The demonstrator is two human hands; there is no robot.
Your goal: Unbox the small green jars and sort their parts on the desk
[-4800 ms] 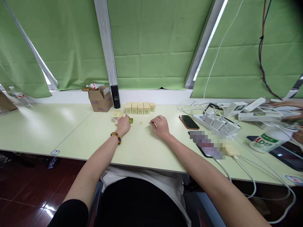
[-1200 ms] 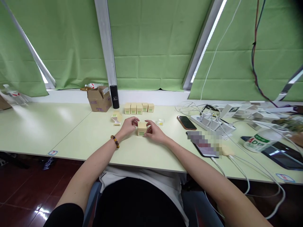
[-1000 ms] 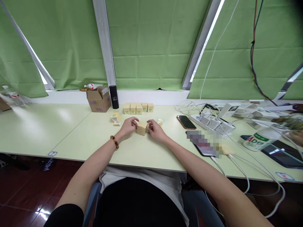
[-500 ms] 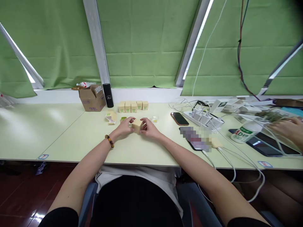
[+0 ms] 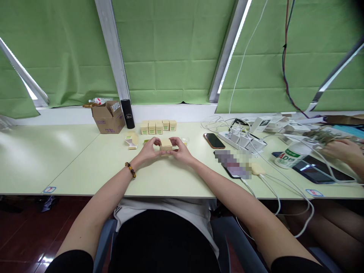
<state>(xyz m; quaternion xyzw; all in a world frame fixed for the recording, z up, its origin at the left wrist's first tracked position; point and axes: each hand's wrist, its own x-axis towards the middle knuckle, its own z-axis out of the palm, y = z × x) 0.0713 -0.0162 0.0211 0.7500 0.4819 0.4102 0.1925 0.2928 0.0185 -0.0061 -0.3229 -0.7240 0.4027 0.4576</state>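
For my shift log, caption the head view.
Left hand and right hand hold a small cream box, five similar boxes standing behind.

Through my remote camera I see the front box [image 5: 166, 143] in plain pale yellow; small boxes [image 5: 152, 126], the same yellow with green-and-white square labels; desk [image 5: 85, 167], pale yellowish green; curtains [image 5: 167, 49], plain green; carton [image 5: 106, 120], brown with purple print; flask [image 5: 127, 113], black with a white emblem; bracelet [image 5: 130, 169], mixed amber and dark beads; floor [image 5: 22, 235], dark red.
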